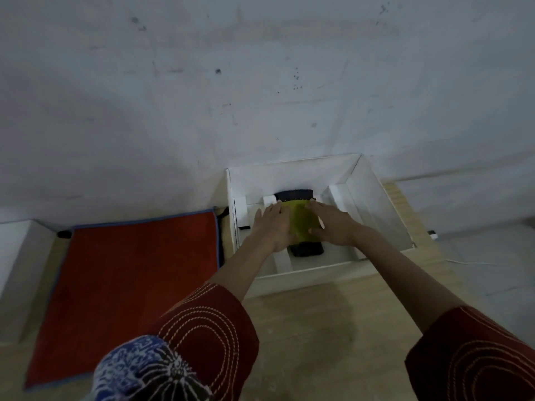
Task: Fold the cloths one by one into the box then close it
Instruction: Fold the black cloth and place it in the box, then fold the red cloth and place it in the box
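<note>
In the white box [304, 274], right of centre, the left hand [272, 227] and right hand [334, 228] press straight fingers [270, 211] flat on the folded yellow cloth [301, 224], gripping nothing. The 1 unfolded red cloth [130, 285] lies lower left, nearer the left hand.

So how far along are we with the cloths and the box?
Done: a dark cloth lies folded in the white box. In hand: the left hand and right hand press a folded yellow cloth flat on top of it. Left: the red cloth lies unfolded on the table beside the box, and the box is open.
</note>
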